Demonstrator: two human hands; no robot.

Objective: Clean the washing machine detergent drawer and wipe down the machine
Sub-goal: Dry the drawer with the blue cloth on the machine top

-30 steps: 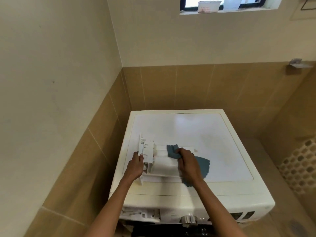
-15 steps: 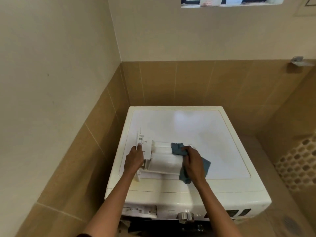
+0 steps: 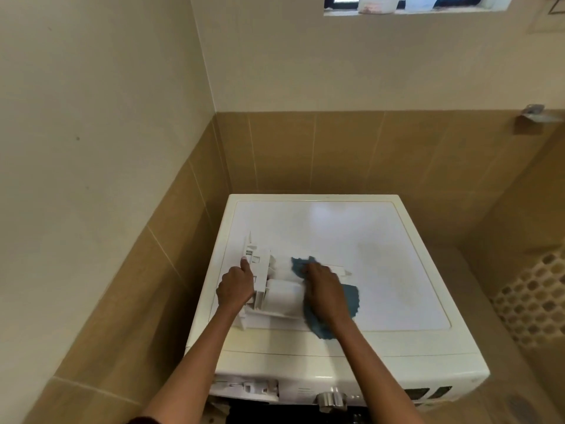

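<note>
Blue cloth (image 3: 351,301), clenched in the right hand (image 3: 325,293), presses into the detergent drawer (image 3: 282,296) atop the washing machine (image 3: 351,240). Left hand (image 3: 235,289) clasps the drawer's front, thumb up. Cloth has slid nearer that front.

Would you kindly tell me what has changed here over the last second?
The right hand rubbed the blue cloth along the detergent drawer, out and back toward its front panel. Nothing was taken or released. The left hand still grips the drawer's front end; the drawer still lies on the washing machine.
</note>
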